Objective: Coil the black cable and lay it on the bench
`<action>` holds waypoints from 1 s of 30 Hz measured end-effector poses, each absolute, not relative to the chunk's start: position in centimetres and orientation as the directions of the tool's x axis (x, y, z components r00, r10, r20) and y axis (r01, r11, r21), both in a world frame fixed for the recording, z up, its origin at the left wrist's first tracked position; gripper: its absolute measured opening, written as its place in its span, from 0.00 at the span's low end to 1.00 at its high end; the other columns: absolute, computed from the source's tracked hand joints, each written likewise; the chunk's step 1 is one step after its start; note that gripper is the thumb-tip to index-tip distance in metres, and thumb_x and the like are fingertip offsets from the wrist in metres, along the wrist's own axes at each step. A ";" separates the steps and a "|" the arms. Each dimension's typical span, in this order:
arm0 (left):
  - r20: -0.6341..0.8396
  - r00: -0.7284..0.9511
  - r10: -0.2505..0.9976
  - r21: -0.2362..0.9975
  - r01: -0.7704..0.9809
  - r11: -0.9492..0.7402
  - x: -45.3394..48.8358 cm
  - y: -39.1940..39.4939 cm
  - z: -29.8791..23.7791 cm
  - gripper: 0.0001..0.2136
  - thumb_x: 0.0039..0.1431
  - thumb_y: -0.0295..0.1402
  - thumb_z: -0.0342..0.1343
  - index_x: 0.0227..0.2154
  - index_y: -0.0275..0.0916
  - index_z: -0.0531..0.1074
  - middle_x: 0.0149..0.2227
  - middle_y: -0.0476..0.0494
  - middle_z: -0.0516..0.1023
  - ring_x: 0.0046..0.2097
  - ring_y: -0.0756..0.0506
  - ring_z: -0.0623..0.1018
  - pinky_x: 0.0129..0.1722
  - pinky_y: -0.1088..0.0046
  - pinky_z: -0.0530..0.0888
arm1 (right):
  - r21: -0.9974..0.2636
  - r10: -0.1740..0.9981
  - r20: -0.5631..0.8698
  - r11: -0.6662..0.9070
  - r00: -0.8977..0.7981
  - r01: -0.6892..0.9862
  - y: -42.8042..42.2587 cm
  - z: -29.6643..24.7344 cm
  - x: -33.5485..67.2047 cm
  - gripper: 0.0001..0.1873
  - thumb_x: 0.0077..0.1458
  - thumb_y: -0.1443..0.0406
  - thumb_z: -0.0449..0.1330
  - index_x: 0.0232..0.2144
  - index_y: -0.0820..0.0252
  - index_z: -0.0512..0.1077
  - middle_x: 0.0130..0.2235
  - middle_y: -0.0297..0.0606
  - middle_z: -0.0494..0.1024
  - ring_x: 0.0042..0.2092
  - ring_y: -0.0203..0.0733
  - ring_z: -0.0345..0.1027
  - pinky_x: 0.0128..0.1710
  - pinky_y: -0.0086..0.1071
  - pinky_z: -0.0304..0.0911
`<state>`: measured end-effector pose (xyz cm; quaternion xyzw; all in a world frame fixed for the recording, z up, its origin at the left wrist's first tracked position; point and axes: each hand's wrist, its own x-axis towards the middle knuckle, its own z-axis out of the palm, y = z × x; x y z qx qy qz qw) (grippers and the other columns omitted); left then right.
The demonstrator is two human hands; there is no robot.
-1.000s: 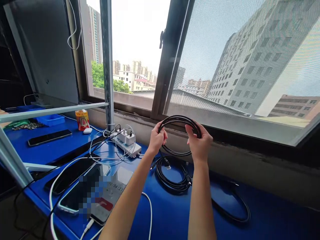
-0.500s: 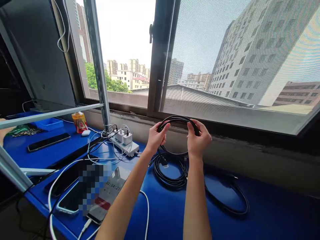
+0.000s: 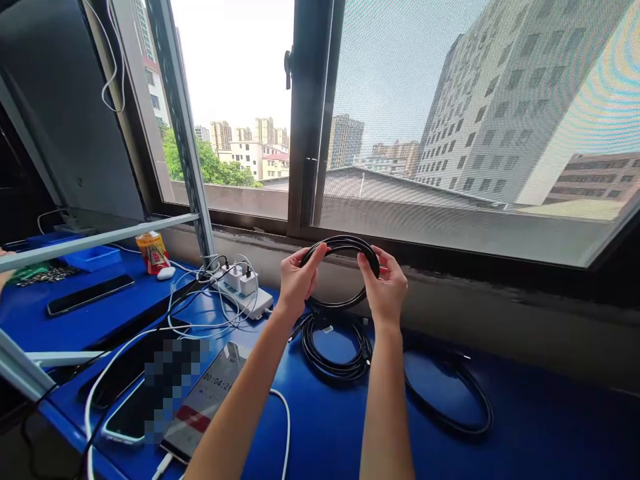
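A coiled black cable (image 3: 345,241) is held up in a loop before the window sill. My left hand (image 3: 300,280) pinches its left side between thumb and fingers. On its right side, my right hand (image 3: 384,283) is closed round the strands. Below, a second coil of black cable (image 3: 335,375) lies on the blue table, with a small white tag by it. Another black cable (image 3: 487,427) curves across the table to the right of my right forearm, which hides part of it.
A phone showing a timer (image 3: 193,417) lies left of my left forearm. Behind it stands a white power strip (image 3: 260,305) with chargers and tangled wires. A metal shelf post (image 3: 187,133) rises at left. Farther left are a dark phone (image 3: 90,295) and a blue tray (image 3: 97,259).
Both hands and the held coil have shifted slightly left in view, as has the whole scene. The hands sit a little closer together, and the loop looks rounder and fuller.
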<state>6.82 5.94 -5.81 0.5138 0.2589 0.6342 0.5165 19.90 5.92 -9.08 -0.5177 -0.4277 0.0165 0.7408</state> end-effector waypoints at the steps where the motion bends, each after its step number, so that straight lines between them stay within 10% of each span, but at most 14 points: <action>1: 0.387 0.037 0.921 0.851 -0.399 -0.341 6.6 6.0 -5.8 0.27 0.34 0.57 0.65 0.26 0.35 0.74 0.07 0.61 0.53 0.11 0.58 0.48 0.11 0.79 0.42 | -0.781 0.458 0.616 0.461 0.641 0.421 5.7 -8.8 19.9 0.36 0.39 0.38 0.59 0.35 0.63 0.77 0.35 0.44 0.77 0.31 0.42 0.69 0.29 0.34 0.66; 19: 0.359 0.022 0.933 0.854 -0.412 -0.318 6.1 6.2 -5.6 0.33 0.34 0.67 0.56 0.11 0.42 0.50 0.11 0.60 0.45 0.11 0.58 0.49 0.11 0.78 0.43 | -0.761 0.460 0.649 0.377 0.606 0.528 -0.3 -4.0 18.4 0.24 0.33 0.45 0.64 0.09 0.59 0.66 0.10 0.30 0.61 0.16 0.31 0.52 0.22 0.30 0.55; 26: 0.328 0.201 0.923 0.841 -0.508 -0.188 6.2 4.1 -4.1 0.32 0.47 0.63 0.53 0.13 0.41 0.47 0.12 0.59 0.44 0.12 0.58 0.48 0.12 0.78 0.43 | -0.909 0.855 0.383 0.417 0.349 -0.026 -4.1 -2.0 16.7 0.22 0.32 0.49 0.65 0.08 0.58 0.64 0.09 0.26 0.54 0.12 0.27 0.44 0.11 0.25 0.43; 30: 0.307 0.311 0.899 0.852 -0.511 -0.114 5.8 2.9 -3.9 0.32 0.43 0.65 0.53 0.13 0.41 0.48 0.12 0.60 0.45 0.12 0.59 0.49 0.13 0.79 0.44 | -0.908 0.895 0.408 0.418 0.180 -0.019 -5.8 -1.4 16.2 0.24 0.34 0.48 0.66 0.09 0.59 0.64 0.09 0.27 0.56 0.11 0.26 0.45 0.10 0.24 0.45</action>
